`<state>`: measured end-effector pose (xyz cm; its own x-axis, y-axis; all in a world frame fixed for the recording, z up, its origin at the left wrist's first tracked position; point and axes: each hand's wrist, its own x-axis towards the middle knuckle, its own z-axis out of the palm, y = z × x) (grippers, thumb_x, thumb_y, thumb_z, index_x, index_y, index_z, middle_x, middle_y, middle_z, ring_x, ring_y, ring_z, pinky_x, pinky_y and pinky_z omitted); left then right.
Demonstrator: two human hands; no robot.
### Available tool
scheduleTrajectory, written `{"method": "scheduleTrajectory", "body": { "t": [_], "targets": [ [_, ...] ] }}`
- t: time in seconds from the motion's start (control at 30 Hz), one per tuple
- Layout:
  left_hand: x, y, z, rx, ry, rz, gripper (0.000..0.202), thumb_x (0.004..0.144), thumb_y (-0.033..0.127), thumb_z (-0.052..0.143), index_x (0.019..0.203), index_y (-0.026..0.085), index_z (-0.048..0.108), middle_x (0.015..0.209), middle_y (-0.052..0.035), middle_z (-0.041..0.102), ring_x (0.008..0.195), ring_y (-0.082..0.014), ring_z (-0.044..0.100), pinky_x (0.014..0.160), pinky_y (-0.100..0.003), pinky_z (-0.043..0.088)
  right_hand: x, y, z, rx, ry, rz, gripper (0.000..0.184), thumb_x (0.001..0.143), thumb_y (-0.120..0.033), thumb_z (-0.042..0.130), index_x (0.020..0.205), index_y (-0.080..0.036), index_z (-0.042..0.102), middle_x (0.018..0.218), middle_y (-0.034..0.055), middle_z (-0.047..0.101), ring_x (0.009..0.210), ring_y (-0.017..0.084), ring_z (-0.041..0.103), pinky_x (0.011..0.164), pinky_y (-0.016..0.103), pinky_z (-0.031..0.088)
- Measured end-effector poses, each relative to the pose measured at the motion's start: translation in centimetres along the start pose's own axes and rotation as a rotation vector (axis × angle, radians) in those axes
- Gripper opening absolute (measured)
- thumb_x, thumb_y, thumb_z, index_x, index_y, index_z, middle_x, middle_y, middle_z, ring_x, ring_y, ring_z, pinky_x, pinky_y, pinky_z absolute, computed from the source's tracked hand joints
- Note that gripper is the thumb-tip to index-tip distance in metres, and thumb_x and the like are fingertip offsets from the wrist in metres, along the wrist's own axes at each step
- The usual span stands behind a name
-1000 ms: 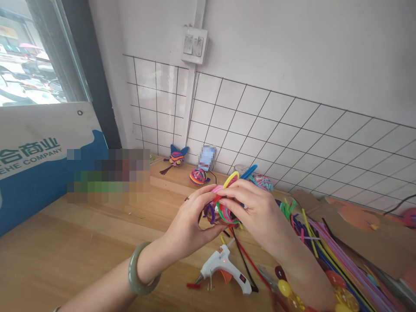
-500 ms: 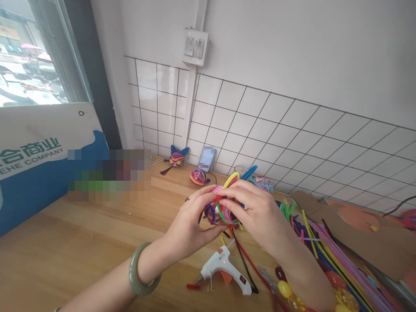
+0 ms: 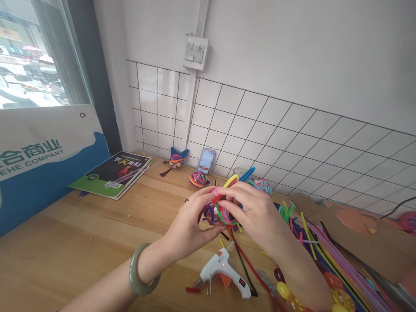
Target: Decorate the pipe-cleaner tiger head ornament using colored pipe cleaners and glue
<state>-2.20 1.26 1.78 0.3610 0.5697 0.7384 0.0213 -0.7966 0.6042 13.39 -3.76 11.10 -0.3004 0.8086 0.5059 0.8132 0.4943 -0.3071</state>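
Note:
Between both hands, above the table, is a small round craft piece [image 3: 226, 215] covered in coiled pipe cleaners of many colours. My left hand [image 3: 191, 221] cups it from the left, thumb beneath and fingers on top. With thumb and fingers together, my right hand [image 3: 251, 206] pinches at its upper right side; a red pipe cleaner shows by the fingertips. A yellow loop [image 3: 231, 180] and a blue strand [image 3: 247, 174] stick up behind the fingers. Much of the piece is hidden by the hands. Below lies a white glue gun [image 3: 224, 271] with a red light on.
Pipe cleaners [image 3: 338, 260] lie in a heap at right beside cardboard [image 3: 351, 234]. Scissors [image 3: 268, 279] lie near my right forearm. By the wall stand a finished blue-eared craft head [image 3: 177, 159], a striped ball [image 3: 198, 178] and a phone [image 3: 206, 160]. A book [image 3: 113, 173] lies at left.
Both hands keep nearly the same hold on the craft piece, with little visible movement. The view has shifted very slightly. The book at left, blurred out before, now shows clearly.

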Motion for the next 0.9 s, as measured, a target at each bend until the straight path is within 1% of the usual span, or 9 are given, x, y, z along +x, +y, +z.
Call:
{"method": "scheduleTrajectory", "body": {
  "t": [0.1,0.27,0.37,0.47,0.57,0.67,0.73,0.8,0.9],
  "targets": [
    [0.1,0.0,-0.1,0.003,-0.002,-0.019,0.055,0.075,0.027,0.075,0.123,0.025,0.047,0.133,-0.0143,0.054,0.126,-0.0287,0.052,0.101,-0.046,0.048,0.0,0.0,0.0,0.009,0.000,0.011,0.013,0.092,-0.017,0.056,0.099,-0.022,0.066,0.091,0.0034,0.066,0.084,0.018,0.063,0.074,0.033,0.052],
    [0.2,0.1,-0.2,0.005,0.002,-0.026,0.055,0.074,0.026,0.076,0.122,0.025,0.048,0.134,-0.0143,0.054,0.126,-0.0283,0.052,0.101,-0.046,0.048,0.0,-0.1,0.0,0.006,0.016,0.008,0.015,0.092,-0.016,0.056,0.102,-0.021,0.066,0.091,0.0042,0.066,0.085,0.018,0.063,0.076,0.033,0.052],
    [0.2,0.1,-0.2,-0.009,-0.005,-0.054,0.059,0.074,0.026,0.075,0.126,0.025,0.047,0.134,-0.0147,0.054,0.126,-0.0286,0.052,0.101,-0.047,0.048,-0.1,-0.1,0.0,-0.006,0.036,-0.003,0.017,0.092,-0.016,0.056,0.104,-0.022,0.066,0.090,0.0041,0.066,0.083,0.018,0.063,0.075,0.032,0.052],
    [0.2,-0.1,-0.3,-0.058,0.001,-0.089,0.064,0.074,0.026,0.075,0.130,0.026,0.044,0.134,-0.0135,0.053,0.122,-0.0275,0.054,0.099,-0.044,0.049,-0.4,-0.1,-0.2,-0.020,0.067,-0.012,0.018,0.092,-0.016,0.056,0.106,-0.022,0.066,0.088,0.0034,0.065,0.082,0.018,0.063,0.075,0.031,0.052],
    [0.4,-0.5,-0.5,-0.183,0.023,-0.142,0.065,0.073,0.024,0.076,0.130,0.026,0.044,0.131,-0.0109,0.055,0.115,-0.0240,0.059,0.095,-0.038,0.052,-1.0,-0.1,-0.4,-0.010,0.156,-0.027,0.017,0.093,-0.015,0.055,0.105,-0.022,0.065,0.094,0.0034,0.065,0.087,0.016,0.063,0.077,0.029,0.052],
    [0.7,-1.0,-0.7,-0.366,0.049,-0.256,0.061,0.072,0.023,0.078,0.124,0.024,0.046,0.122,-0.0091,0.060,0.107,-0.0213,0.062,0.088,-0.032,0.053,-1.9,0.0,-0.6,-0.031,0.293,-0.039,0.018,0.092,-0.013,0.055,0.103,-0.024,0.065,0.099,0.0023,0.066,0.093,0.015,0.063,0.082,0.026,0.051],
    [1.1,-1.5,-0.9,-0.512,0.071,-0.313,0.058,0.070,0.022,0.079,0.119,0.022,0.047,0.116,-0.0085,0.062,0.105,-0.0208,0.062,0.087,-0.031,0.052,-2.5,0.1,-0.7,-0.055,0.354,-0.038,0.019,0.091,-0.012,0.056,0.101,-0.026,0.065,0.100,0.0011,0.066,0.095,0.014,0.063,0.082,0.023,0.050],
    [1.4,-1.9,-1.1,-0.643,0.098,-0.343,0.059,0.068,0.020,0.081,0.117,0.022,0.047,0.115,-0.0085,0.062,0.104,-0.0209,0.062,0.088,-0.031,0.051,-3.3,0.1,-0.7,-0.044,0.354,-0.026,0.021,0.091,-0.011,0.055,0.101,-0.027,0.065,0.099,0.0002,0.066,0.092,0.013,0.063,0.081,0.021,0.050],
    [1.8,-2.3,-1.5,-0.760,0.126,-0.385,0.059,0.066,0.018,0.082,0.114,0.022,0.047,0.118,-0.0084,0.061,0.104,-0.0214,0.062,0.086,-0.032,0.051,-4.3,0.2,-0.7,0.015,0.299,0.002,0.020,0.092,-0.012,0.052,0.100,-0.027,0.063,0.099,0.0008,0.064,0.092,0.013,0.061,0.081,0.022,0.049]
  ]
}}
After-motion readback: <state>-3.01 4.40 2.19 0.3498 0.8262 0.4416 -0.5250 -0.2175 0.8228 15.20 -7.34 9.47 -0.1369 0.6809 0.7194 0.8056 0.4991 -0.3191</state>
